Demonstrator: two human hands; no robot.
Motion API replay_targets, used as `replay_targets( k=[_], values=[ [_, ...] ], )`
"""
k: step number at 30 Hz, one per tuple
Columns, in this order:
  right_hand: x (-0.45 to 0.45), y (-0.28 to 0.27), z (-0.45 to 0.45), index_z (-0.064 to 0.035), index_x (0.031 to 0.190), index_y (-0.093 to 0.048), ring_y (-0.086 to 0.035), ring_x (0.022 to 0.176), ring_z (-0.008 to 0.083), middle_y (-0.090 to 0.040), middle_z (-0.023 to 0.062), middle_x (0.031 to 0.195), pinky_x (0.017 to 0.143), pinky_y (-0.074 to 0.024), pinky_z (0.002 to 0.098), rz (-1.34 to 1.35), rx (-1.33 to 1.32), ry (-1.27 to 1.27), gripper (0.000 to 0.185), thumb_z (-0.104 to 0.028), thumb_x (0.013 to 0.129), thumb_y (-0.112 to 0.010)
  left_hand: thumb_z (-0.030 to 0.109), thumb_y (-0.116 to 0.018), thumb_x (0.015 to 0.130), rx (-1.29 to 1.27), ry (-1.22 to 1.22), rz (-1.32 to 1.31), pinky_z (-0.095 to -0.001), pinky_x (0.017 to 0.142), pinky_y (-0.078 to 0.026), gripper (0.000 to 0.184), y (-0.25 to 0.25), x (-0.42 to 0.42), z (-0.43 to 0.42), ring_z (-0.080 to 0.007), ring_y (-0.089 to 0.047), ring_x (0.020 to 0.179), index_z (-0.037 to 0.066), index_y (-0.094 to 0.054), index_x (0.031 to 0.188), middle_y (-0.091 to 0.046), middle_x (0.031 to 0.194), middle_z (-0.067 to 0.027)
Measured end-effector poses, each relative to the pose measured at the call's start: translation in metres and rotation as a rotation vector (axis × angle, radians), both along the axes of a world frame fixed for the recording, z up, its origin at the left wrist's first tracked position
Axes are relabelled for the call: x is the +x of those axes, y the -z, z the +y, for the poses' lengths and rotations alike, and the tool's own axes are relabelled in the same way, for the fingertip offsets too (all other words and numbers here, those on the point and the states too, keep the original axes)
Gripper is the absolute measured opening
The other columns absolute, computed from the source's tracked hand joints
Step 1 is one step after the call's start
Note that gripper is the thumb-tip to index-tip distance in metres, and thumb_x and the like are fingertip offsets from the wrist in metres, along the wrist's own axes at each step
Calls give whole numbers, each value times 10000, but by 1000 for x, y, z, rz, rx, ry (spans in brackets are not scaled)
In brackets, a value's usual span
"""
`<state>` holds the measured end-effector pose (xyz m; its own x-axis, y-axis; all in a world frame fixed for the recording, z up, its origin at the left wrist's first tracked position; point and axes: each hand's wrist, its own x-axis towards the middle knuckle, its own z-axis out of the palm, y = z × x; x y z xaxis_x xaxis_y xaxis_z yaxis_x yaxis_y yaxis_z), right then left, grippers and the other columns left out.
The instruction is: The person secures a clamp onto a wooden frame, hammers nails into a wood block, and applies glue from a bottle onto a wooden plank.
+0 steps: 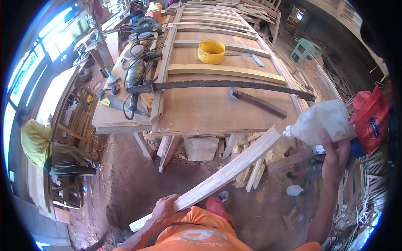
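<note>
Left hand (pixel 165 209) gripping a plank (pixel 224 169), right hand (pixel 333 154) clasping a bottle (pixel 320 121), wooden worktable (pixel 197 113), hammer (pixel 260 103) near its front edge (1 yellow tub (pixel 210 57) behind), dusty floor (pixel 138 184)

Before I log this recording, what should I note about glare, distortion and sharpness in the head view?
Head view: glare washes out the windows at left; head view: black, curved fisheye border, so the bend in the wooden strip may be partly distortion; head view: the plastic bottle keeps a clear outline.
</note>
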<state>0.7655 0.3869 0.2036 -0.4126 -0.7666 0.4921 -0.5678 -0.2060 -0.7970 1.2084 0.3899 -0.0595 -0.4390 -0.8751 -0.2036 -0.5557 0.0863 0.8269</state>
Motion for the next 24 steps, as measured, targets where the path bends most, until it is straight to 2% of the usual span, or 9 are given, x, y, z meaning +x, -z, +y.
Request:
replay_targets(
  k=[7,17,19,24],
  values=[
    [4,-7,7,44,1401,-588,-598,1255,175,-651,100,1360,1128,-425,349,-10,38,21,450,-58,983,-720,203,-919,733,-78,26,26,-400,825,-614,471,9,8,1,-306,-794,916,-4,-747,1119,-789,1000,-171],
    [22,-20,18,45,1444,-547,-611,1263,188,-651,111,1377,1121,-439,360,0,35,49,514,-62,977,-733,189,-922,718,-44,53,62,-401,784,-602,460,4,10,0,-313,-787,870,-10,-749,1094,-779,957,-167],
    [23,-21,20,48,1446,-544,-615,1258,188,-652,113,1379,1120,-439,356,0,14,38,518,-62,977,-735,336,-936,762,-52,67,72,-413,743,-585,521,7,12,-1,-325,-762,824,16,-749,1128,-766,946,-162],
    [31,-24,25,48,1429,-567,-617,1253,172,-662,111,1371,1113,-437,336,-2,31,106,490,-62,982,-736,316,-939,766,-101,72,116,-395,720,-583,495,-2,12,-1,-304,-760,794,19,-757,1118,-764,919,-145]
  ],
)
